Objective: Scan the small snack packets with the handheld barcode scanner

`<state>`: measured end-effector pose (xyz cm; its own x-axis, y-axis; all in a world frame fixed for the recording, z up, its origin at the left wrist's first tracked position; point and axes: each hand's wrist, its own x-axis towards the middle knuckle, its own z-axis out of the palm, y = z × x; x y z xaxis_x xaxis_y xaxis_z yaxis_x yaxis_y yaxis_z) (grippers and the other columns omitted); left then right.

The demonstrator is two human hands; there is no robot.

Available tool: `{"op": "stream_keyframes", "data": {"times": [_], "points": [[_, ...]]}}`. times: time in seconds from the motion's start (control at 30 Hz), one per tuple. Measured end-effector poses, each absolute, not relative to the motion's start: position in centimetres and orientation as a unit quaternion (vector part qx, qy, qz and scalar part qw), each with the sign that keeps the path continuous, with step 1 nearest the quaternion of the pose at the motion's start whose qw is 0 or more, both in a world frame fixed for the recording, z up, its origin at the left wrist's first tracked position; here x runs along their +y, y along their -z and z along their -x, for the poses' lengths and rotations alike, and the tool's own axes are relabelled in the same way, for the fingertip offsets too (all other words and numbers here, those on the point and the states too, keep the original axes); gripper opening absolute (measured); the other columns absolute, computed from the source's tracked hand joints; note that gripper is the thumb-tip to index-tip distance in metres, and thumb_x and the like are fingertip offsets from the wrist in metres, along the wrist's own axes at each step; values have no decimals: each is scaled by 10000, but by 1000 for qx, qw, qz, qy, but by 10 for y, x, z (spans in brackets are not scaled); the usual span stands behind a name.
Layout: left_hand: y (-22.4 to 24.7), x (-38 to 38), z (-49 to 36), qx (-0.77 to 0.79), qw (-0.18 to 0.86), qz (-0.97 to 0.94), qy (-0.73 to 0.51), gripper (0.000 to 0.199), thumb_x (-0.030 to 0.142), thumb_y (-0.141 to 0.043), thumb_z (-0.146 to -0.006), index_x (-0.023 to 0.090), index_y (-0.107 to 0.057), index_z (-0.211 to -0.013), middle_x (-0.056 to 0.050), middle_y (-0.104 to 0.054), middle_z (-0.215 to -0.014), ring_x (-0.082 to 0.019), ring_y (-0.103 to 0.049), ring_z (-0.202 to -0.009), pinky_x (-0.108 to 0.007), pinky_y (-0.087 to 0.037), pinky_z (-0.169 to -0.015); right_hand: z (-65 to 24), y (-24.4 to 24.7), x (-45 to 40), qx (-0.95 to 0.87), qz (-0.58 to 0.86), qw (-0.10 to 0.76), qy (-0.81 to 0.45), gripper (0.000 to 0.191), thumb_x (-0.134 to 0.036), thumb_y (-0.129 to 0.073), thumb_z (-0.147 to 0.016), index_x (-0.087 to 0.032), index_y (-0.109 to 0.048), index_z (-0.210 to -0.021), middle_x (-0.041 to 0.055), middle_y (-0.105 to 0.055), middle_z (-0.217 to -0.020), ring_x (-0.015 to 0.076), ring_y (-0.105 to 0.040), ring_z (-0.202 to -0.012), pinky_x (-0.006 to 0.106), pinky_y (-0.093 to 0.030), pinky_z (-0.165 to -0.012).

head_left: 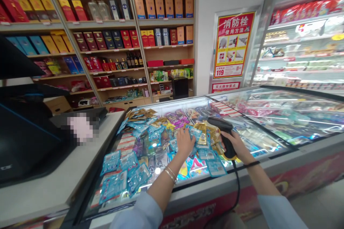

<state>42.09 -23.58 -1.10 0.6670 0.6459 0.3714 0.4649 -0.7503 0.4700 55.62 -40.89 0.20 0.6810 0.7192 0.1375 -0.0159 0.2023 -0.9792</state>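
Note:
My right hand (pixel 238 146) is wrapped round the grip of a black and yellow barcode scanner (pixel 224 125), its head pointing left over the packets. A cord hangs from the grip. Fingers somewhat apart, my left hand (pixel 185 141) rests on a loose heap of small blue packets (pixel 195 132) and gold packets (pixel 202 134) on the glass top of a chest freezer. Whether it grips one cannot be made out. Separate blue packets (pixel 114 184) lie at the near left of the glass. Another pile of gold packets (pixel 142 114) sits at the far left.
Left of the freezer (pixel 204 195) stands a pale counter (pixel 61 179) with a black checkout machine (pixel 24 139). Shelves (pixel 107 55) of boxed goods and bottles line the back wall. A red poster (pixel 233 44) hangs on the pillar, with a lit display fridge (pixel 301 59) to its right.

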Motion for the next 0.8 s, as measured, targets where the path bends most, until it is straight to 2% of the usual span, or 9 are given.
{"op": "stream_keyframes", "data": {"times": [0.17, 0.4, 0.63, 0.8], "points": [[11, -233, -420, 288, 194, -888, -301, 349, 242, -557, -876, 114, -571, -1201, -173, -551, -1224, -291, -508, -1198, -419, -389, -1026, -553, -2, -412, -292, 572, 721, -259, 410, -540, -781, -681, -176, -612, -767, -14, -583, -522, 121, -509, -370, 236, -428, -341], [-10, -205, -396, 268, 234, -844, -401, 231, 227, -589, -861, 166, -630, -1080, -125, -582, -1141, -260, -538, -1152, -395, -414, -1013, -535, -22, -402, -334, 566, 709, -256, 385, -512, -779, -707, -180, -588, -739, -4, -596, -578, 123, -527, -393, 247, -451, -344], [-25, -143, -297, 265, 233, -818, -455, 154, 169, -590, -815, 194, -657, -951, -75, -648, -1038, -227, -577, -1079, -387, -431, -1008, -489, -50, -367, -392, 531, 703, -265, 338, -479, -763, -726, -182, -611, -778, -11, -593, -587, 117, -519, -393, 233, -443, -334], [-33, -83, -206, 351, 259, -788, -435, 190, 263, -554, -807, 183, -654, -948, -74, -663, -1037, -216, -624, -961, -382, -483, -922, -448, -59, -335, -453, 515, 667, -292, 316, -480, -701, -781, -190, -586, -735, -13, -580, -556, 111, -505, -384, 228, -436, -347]]}}
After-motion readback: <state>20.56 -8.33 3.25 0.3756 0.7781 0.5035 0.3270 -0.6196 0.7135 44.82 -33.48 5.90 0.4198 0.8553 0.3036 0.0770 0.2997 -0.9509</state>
